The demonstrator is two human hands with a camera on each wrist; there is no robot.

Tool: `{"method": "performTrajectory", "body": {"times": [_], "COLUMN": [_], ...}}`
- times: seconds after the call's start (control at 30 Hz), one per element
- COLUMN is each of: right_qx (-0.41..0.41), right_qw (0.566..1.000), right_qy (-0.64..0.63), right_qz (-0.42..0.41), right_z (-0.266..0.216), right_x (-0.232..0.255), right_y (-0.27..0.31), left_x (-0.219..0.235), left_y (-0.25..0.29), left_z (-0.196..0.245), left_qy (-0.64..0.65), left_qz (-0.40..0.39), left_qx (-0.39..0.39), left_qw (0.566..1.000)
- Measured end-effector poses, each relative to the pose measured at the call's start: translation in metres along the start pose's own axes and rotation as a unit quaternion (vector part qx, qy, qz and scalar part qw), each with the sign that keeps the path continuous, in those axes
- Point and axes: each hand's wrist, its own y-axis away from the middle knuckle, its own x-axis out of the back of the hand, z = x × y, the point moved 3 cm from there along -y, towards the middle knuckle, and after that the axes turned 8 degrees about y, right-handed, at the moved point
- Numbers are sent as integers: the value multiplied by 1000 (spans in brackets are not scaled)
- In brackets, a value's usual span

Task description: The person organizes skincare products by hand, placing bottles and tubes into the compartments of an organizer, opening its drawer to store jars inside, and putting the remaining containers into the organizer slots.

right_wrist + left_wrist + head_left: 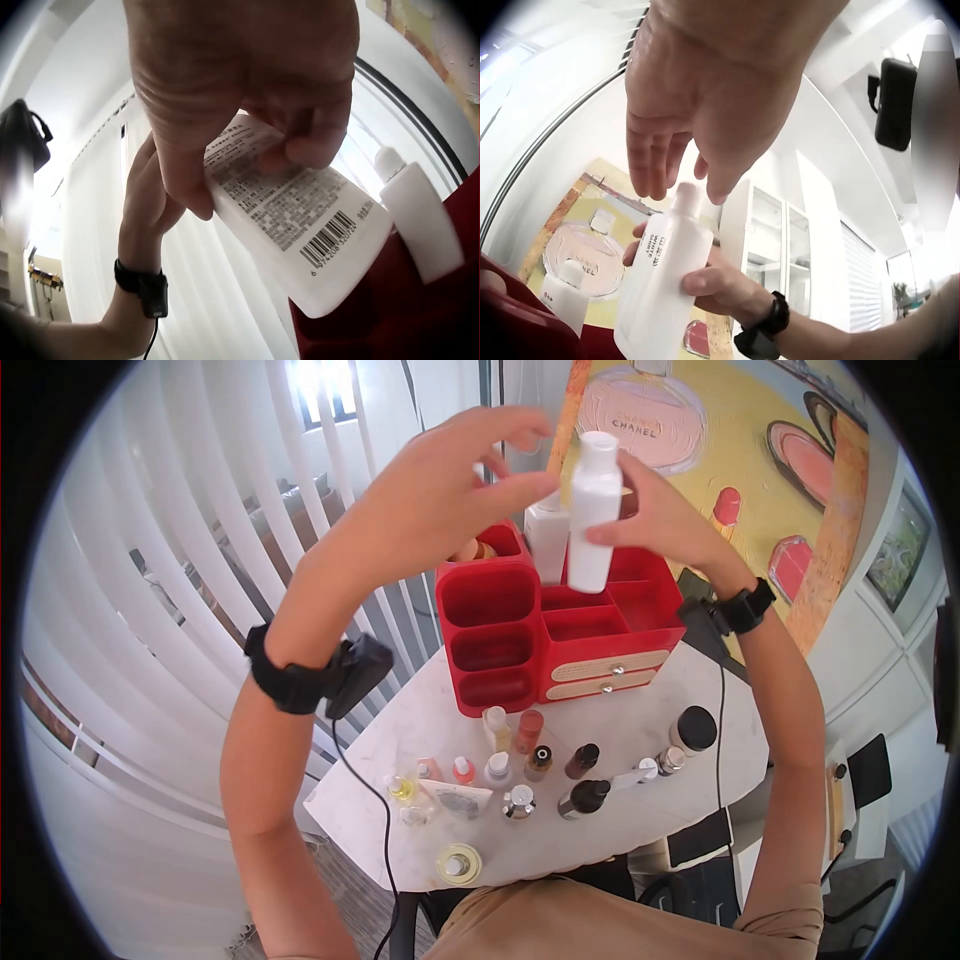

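Note:
My right hand (pixel 665 515) grips a white plastic bottle (pixel 595 510) by its side, holding it up over the red organizer (pixel 600 645). In the right wrist view its back label (pixel 270 191) shows small print and a barcode. My left hand (pixel 460 480) hovers beside the bottle's top, fingers loosely bent and apart. In the left wrist view the left fingertips (pixel 657 187) are just above the white cap (pixel 688 196), holding nothing. A second white bottle (pixel 547 540) stands in the organizer behind the held one.
The organizer has open compartments at left and two woven-front drawers (pixel 610 672). On the white table (pixel 350 800) before it stand several small bottles, a dark pump bottle (pixel 585 800), a black-lidded jar (pixel 694 730) and a yellowish round bottle (pixel 458 865). A painting (pixel 690 490) leans behind; blinds (pixel 150 610) hang left.

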Motion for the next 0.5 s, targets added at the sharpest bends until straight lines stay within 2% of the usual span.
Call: {"method": "performTrajectory", "body": {"times": [0.03,0.07,0.1,0.13,0.2,0.27,0.3,0.33,0.37,0.4,0.47,0.5], "right_qx": [-16,-32,-68,-69,-100,-119,-139,-139,-144,-148,-143,-137], "right_qw": [1000,998,997,997,995,992,989,989,985,980,979,978], "right_qy": [13,25,18,17,25,17,10,8,-8,-24,-33,-40], "right_qz": [21,43,10,12,-4,-28,-53,-55,-91,-127,-140,-151], "right_z": [16,24,32,43,71,76,79,81,83,85,101,109], "right_x": [9,16,19,20,12,6,1,-3,-7,-12,-25,-30], "right_y": [-1,-2,-3,-3,-4,-8,-9,-11,-12,-13,-17,-18], "left_x": [6,12,15,17,14,7,6,2,-2,-4,-11,-15], "left_y": [8,17,28,40,71,100,111,124,135,142,159,170], "left_z": [-4,-5,-10,-13,-20,-19,-14,-10,-7,-2,5,2], "left_qy": [22,21,32,41,38,66,66,72,79,80,57,63], "left_qz": [10,9,-44,-97,-165,-248,-249,-299,-349,-350,-410,-423], "left_qx": [34,33,99,164,163,185,188,214,239,241,279,274], "left_qw": [999,999,994,981,972,949,948,927,903,902,866,861]}}
